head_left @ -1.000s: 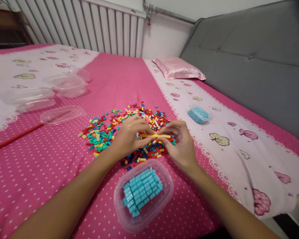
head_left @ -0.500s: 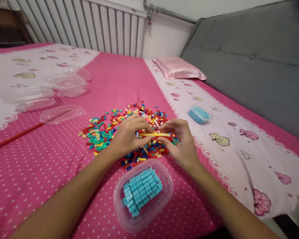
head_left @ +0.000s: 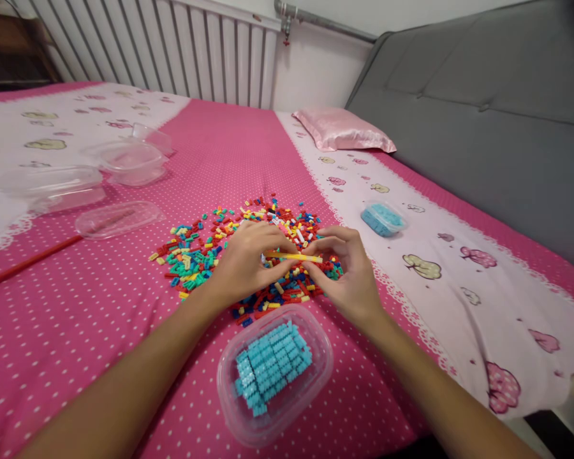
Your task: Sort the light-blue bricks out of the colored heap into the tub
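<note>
A thin yellow strip (head_left: 294, 256), seen edge-on, lies level between my two hands; it looks like joined toy bricks. My left hand (head_left: 249, 258) pinches its left end between thumb and fingers. With thumb and fingertips, my right hand (head_left: 347, 268) grips the right end. Both hands are above a loose pile of small coloured bricks (head_left: 198, 261), which they partly hide. Closer to me stands a clear plastic tub (head_left: 316, 389) holding rows of joined light-blue bricks (head_left: 272, 363).
To the right sits a smaller tub of blue bricks (head_left: 383, 219). Clear empty containers (head_left: 129, 162) and a clear lid (head_left: 119, 218) lie left, beside a red stick (head_left: 33, 261). A pink pillow (head_left: 342, 131) rests at the back, near the grey headboard (head_left: 473, 108).
The yellow strip has tilted slightly, and my right hand's fingers have closed in on its right end. My left hand has barely moved.
</note>
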A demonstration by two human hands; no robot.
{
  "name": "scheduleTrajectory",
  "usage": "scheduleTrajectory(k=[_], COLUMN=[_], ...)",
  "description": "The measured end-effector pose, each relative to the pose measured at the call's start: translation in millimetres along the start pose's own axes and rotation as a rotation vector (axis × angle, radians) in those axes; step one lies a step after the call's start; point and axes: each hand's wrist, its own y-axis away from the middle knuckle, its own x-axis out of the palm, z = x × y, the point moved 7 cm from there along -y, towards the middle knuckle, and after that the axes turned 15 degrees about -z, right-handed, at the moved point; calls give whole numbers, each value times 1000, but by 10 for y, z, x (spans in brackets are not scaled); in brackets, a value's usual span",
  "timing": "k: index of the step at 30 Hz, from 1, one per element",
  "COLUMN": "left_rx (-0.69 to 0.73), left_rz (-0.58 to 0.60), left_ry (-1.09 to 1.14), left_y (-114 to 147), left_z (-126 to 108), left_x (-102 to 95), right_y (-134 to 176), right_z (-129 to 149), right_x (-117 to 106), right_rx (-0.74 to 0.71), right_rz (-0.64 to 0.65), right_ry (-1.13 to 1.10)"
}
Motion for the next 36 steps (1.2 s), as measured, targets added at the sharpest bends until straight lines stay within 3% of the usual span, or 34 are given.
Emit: scheduleTrajectory(k=[25,36], left_rx=[59,-108], left_rz=[-2,38], left_ry=[3,-2], left_y=[3,4], left_z=[-72,30], left_x=[-25,23], right_y=[16,23], right_z=[-51,-72], right_x=[40,26], right_rx=[103,102], right_rz=[29,31], right_ry=[-117,-72])
